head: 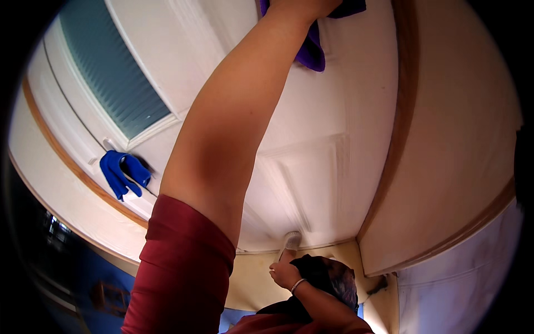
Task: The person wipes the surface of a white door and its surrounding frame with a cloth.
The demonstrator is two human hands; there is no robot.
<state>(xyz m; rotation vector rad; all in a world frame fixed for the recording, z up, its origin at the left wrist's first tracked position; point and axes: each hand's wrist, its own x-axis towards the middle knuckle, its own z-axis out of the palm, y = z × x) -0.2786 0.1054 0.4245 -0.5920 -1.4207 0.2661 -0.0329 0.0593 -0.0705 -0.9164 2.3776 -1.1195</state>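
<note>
My left arm, in a red sleeve, reaches up across the view. Part of my left hand [323, 6] shows at the top edge, holding a purple cloth [313, 52] against a white panelled door [308, 104]; its fingers are mostly cut off. Low in the view, my right hand [286, 274], with a bracelet at the wrist, is loosely curled near my body. Whether it holds anything is unclear. Just beyond it shows a foot in a light, textured shoe or slipper [293, 240]. A blue cloth [121, 171] hangs over the door's handle.
A ribbed glass pane [114, 71] is set in the door. Wooden trim [406, 83] runs along the right side, beside a pale wall [459, 137]. More wooden trim [79, 175] edges the left side. The pale yellowish floor [254, 271] lies below. A brown wooden object [110, 296] is at lower left.
</note>
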